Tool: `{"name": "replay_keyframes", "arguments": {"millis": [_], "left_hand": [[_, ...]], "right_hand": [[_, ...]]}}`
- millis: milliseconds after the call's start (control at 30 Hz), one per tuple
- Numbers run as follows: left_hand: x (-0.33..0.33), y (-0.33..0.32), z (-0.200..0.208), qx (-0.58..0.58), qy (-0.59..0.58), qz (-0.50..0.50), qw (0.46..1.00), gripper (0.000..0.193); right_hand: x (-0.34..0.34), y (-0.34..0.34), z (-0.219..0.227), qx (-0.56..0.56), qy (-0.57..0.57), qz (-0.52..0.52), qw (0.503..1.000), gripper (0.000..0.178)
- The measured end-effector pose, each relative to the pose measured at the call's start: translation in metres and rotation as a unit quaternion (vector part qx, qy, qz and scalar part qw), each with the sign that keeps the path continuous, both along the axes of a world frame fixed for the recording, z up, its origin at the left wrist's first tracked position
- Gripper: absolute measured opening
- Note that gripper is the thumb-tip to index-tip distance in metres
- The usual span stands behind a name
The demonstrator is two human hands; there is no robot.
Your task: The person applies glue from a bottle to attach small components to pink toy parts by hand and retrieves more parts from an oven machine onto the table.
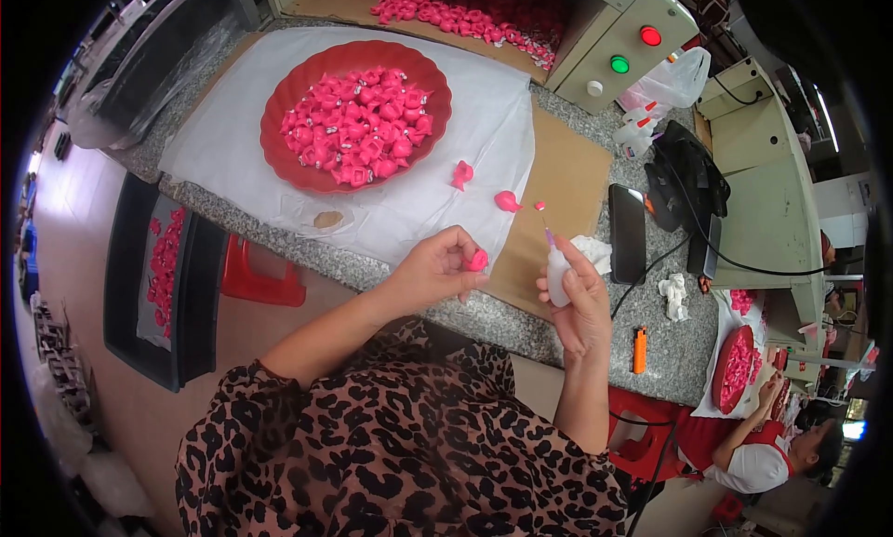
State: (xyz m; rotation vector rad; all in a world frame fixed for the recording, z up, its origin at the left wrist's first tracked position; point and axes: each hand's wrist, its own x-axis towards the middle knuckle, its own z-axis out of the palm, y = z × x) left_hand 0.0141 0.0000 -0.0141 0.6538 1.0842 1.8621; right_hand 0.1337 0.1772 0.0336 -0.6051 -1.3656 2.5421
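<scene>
My left hand (437, 269) is closed, pinching a small pink plastic piece (478, 260) between thumb and fingers above the table's front edge. A small white squeeze bottle (557, 275) with a purple needle tip is upright in my right hand (581, 300), its fingers wrapped round it. By the needle's end shows a tiny pink bit (539, 206); whether it touches the needle I cannot tell. Two loose pink pieces, one rounded (507, 201) and one farther left (462, 173), lie on the white sheet (493, 100). A red scalloped bowl (279, 155) heaped with pink pieces stands behind my left hand.
At the back, a box-shaped machine (595, 48) holds more pink pieces. On the right lie a black phone (627, 228), an orange lighter (640, 349), crumpled tissue (673, 297) and cables. A dark bin (191, 323) stands lower left. A co-worker (758, 453) sits at the right.
</scene>
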Motion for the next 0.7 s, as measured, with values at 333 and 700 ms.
{"name": "replay_keyframes", "arguments": {"millis": [333,700], "left_hand": [[0.0,0.0,-0.004,0.038,-0.046,-0.007,0.998,0.012],[0.0,-0.002,-0.004,0.017,-0.046,-0.012,0.999,0.03]], "right_hand": [[-0.053,0.022,0.018,0.257,-0.138,0.001,0.956,0.023],[-0.09,0.02,-0.005,0.583,-0.354,-0.046,0.73,0.033]]}}
